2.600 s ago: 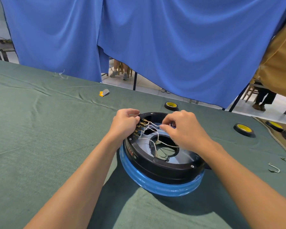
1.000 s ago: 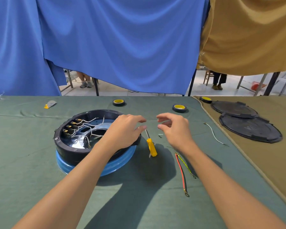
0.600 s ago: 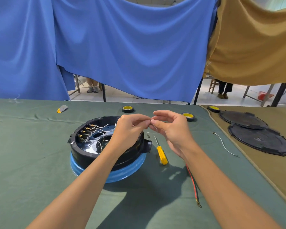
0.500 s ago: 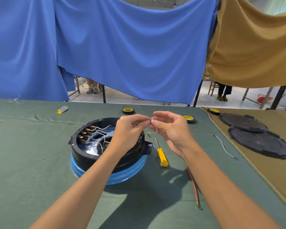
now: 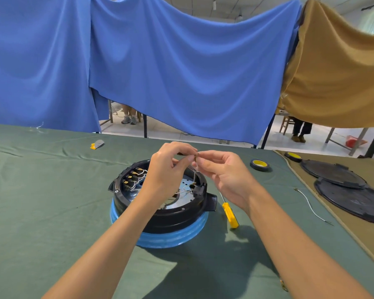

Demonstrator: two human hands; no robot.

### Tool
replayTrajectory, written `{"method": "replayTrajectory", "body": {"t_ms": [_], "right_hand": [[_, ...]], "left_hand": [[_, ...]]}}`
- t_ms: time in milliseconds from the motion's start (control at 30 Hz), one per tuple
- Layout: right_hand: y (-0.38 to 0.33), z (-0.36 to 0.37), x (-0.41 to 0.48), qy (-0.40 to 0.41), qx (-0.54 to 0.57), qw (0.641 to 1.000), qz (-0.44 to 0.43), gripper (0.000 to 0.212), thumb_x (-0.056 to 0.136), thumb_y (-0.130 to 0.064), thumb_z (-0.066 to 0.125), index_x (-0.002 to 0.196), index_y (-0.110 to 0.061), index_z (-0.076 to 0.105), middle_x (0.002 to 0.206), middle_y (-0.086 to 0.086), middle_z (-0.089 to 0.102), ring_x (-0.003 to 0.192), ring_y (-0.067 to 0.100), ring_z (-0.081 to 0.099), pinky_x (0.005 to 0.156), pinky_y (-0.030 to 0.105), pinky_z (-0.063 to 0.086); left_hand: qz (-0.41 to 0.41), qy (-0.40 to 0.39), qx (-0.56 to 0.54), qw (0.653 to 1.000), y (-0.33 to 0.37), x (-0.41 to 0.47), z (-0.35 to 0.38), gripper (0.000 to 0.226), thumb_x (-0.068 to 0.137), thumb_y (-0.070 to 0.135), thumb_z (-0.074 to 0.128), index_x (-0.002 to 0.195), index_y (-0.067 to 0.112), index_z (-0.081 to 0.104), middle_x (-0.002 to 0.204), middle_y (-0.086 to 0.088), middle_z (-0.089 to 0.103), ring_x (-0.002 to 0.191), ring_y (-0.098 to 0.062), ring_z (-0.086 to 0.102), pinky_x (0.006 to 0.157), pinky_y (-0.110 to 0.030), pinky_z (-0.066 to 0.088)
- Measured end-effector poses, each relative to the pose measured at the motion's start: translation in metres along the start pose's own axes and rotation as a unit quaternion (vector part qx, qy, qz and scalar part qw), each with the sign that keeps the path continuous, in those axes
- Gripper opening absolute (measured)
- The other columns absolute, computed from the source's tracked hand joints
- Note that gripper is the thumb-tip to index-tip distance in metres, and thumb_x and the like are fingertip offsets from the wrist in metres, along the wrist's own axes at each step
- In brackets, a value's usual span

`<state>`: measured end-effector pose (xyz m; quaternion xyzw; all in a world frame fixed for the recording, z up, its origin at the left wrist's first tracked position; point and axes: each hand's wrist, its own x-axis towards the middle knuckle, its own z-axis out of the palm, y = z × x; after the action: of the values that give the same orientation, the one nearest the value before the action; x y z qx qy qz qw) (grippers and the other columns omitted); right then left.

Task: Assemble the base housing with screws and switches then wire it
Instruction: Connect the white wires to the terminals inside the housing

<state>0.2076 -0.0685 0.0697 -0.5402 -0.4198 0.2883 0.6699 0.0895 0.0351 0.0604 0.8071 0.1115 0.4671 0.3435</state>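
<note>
We note the left hand and right hand both pinching a small wire end, fingertips meeting directly above the base housing. Its switch terminals lie below-left, nearer the left hand.

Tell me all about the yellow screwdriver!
The screwdriver is small, with a yellow handle that looks like plastic and a thin metal shaft. It lies flat on the green cloth, just right of the round black housing, with its shaft pointing away from the person. Nothing holds it.
</note>
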Motion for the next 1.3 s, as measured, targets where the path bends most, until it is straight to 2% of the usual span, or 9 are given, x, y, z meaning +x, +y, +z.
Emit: {"method": "replayTrajectory", "body": {"t_ms": [133, 267, 367, 467, 567, 833, 1033, 1233, 1300], "right_hand": [[0.002, 0.018, 0.010, -0.048, -0.014, 0.998, 0.033, 0.013, 0.086, -0.019, 0.065, 0.091, -0.010, 0.074, 0.090, 0.002, 0.072, 0.093, 0.012, 0.065, 0.094, 0.031, 0.045], [0.006, 0.040, 0.020, -0.056, 0.007, 0.998, 0.030, 0.009, 0.085, -0.014, 0.066, 0.084, -0.015, 0.075, 0.090, 0.000, 0.074, 0.092, 0.009, 0.067, 0.086, 0.025, 0.044], [0.012, 0.055, 0.027, -0.038, -0.091, 0.995, 0.002, 0.008, 0.086, -0.013, 0.069, 0.083, -0.014, 0.076, 0.095, -0.003, 0.073, 0.091, 0.008, 0.067, 0.083, 0.022, 0.047], [0.024, 0.069, 0.038, -0.012, -0.333, 0.941, -0.049, 0.010, 0.090, -0.020, 0.068, 0.084, -0.014, 0.073, 0.104, -0.005, 0.064, 0.109, 0.015, 0.056, 0.096, 0.037, 0.043], [0.035, 0.084, 0.047, -0.012, -0.457, 0.887, -0.064, 0.011, 0.093, -0.027, 0.063, 0.089, -0.020, 0.072, 0.114, -0.005, 0.056, 0.120, 0.018, 0.038, 0.104, 0.041, 0.032], [0.054, 0.115, 0.067, -0.042, -0.566, 0.820, -0.072, 0.018, 0.095, -0.028, 0.060, 0.095, -0.017, 0.074, 0.123, -0.002, 0.049, 0.122, 0.021, 0.027, 0.101, 0.036, 0.023], [0.058, 0.123, 0.071, -0.054, -0.584, 0.806, -0.077, 0.017, 0.094, -0.029, 0.060, 0.096, -0.018, 0.074, 0.121, -0.004, 0.045, 0.121, 0.019, 0.026, 0.099, 0.035, 0.022], [0.058, 0.122, 0.074, -0.061, -0.591, 0.802, -0.069, 0.016, 0.093, -0.030, 0.062, 0.097, -0.020, 0.074, 0.114, -0.007, 0.042, 0.119, 0.019, 0.026, 0.091, 0.032, 0.020], [0.059, 0.122, 0.075, -0.062, -0.590, 0.803, -0.065, 0.017, 0.093, -0.031, 0.062, 0.098, -0.019, 0.074, 0.118, -0.005, 0.044, 0.119, 0.019, 0.026, 0.092, 0.032, 0.021]], "left_hand": [[0.002, 0.016, -0.003, 1.000, -0.009, 0.001, -0.020, 0.022, 0.092, 0.002, 0.063, 0.092, 0.023, 0.068, 0.099, 0.008, 0.067, 0.095, -0.016, 0.063, 0.077, -0.026, 0.051], [-0.009, 0.036, -0.038, 0.999, -0.024, 0.000, -0.041, 0.022, 0.092, 0.008, 0.065, 0.095, 0.029, 0.070, 0.095, 0.006, 0.070, 0.083, -0.008, 0.064, 0.067, -0.024, 0.048], [-0.081, 0.118, -0.015, 0.990, -0.051, 0.000, -0.064, 0.011, 0.094, 0.016, 0.064, 0.100, 0.022, 0.072, 0.095, 0.006, 0.072, 0.088, -0.004, 0.065, 0.075, -0.025, 0.052], [-0.200, 0.164, 0.008, 0.966, -0.085, -0.010, -0.081, 0.015, 0.096, 0.019, 0.061, 0.100, 0.012, 0.073, 0.091, 0.001, 0.072, 0.095, -0.019, 0.067, 0.091, -0.041, 0.052], [-0.247, 0.149, 0.029, 0.957, -0.105, -0.027, -0.080, 0.021, 0.096, 0.021, 0.059, 0.102, 0.007, 0.074, 0.089, 0.001, 0.070, 0.098, -0.025, 0.067, 0.091, -0.040, 0.051], [-0.284, 0.179, -0.109, 0.936, -0.113, -0.043, -0.071, 0.021, 0.094, 0.016, 0.063, 0.109, 0.007, 0.075, 0.115, -0.004, 0.072, 0.112, -0.016, 0.064, 0.104, -0.045, 0.046], [-0.293, 0.191, -0.136, 0.927, -0.113, -0.041, -0.068, 0.027, 0.090, 0.011, 0.063, 0.115, 0.004, 0.071, 0.118, -0.009, 0.070, 0.116, -0.020, 0.063, 0.106, -0.044, 0.045], [-0.293, 0.167, -0.135, 0.932, -0.108, -0.042, -0.068, 0.028, 0.081, 0.030, 0.056, 0.076, 0.048, 0.076, 0.086, 0.009, 0.077, 0.093, -0.016, 0.071, 0.092, -0.048, 0.053], [-0.293, 0.168, -0.135, 0.932, -0.108, -0.043, -0.068, 0.031, 0.083, 0.029, 0.056, 0.071, 0.049, 0.075, 0.083, 0.009, 0.076, 0.092, -0.018, 0.071, 0.091, -0.049, 0.053]]}}
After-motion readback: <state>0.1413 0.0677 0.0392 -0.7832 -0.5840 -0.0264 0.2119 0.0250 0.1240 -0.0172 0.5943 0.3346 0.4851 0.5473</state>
